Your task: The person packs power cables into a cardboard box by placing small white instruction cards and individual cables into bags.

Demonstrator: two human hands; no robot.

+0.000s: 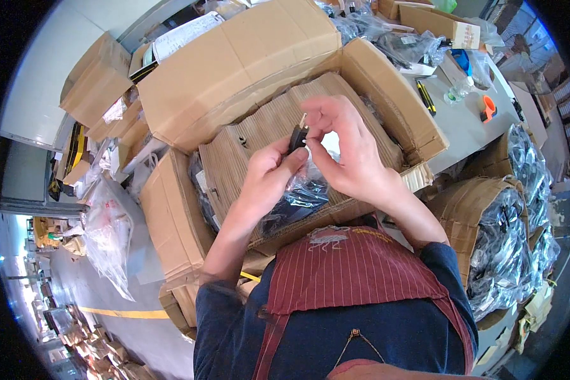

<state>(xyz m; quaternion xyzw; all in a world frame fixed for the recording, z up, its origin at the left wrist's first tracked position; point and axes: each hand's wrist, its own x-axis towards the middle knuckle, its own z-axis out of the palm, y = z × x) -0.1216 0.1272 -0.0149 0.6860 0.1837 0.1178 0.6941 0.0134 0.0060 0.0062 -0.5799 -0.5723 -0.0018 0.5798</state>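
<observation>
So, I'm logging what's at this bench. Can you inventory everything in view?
Small part with metal pins: one, black, between the hands
Large open box: one, brown, beneath the hands
Cardboard sheets: many, uncountable, brown, inside that box
Plastic-wrapped bundle: one, dark under clear film, box's near side
Table: one, grey, right
Cutter-like tools: count unclear, yellow and black, on table
Bottle: one, clear, on table
Ring-shaped tool: one, orange, on table
Bagged goods: many, black, boxed at right
Plastic bag: one, whitish, left
Floor line: one, yellow, lower left
Background clutter: too small to count
Apron: one, maroon, on the person
Left hand: one, bare, pinching the part
Right hand: one, bare, beside it
</observation>
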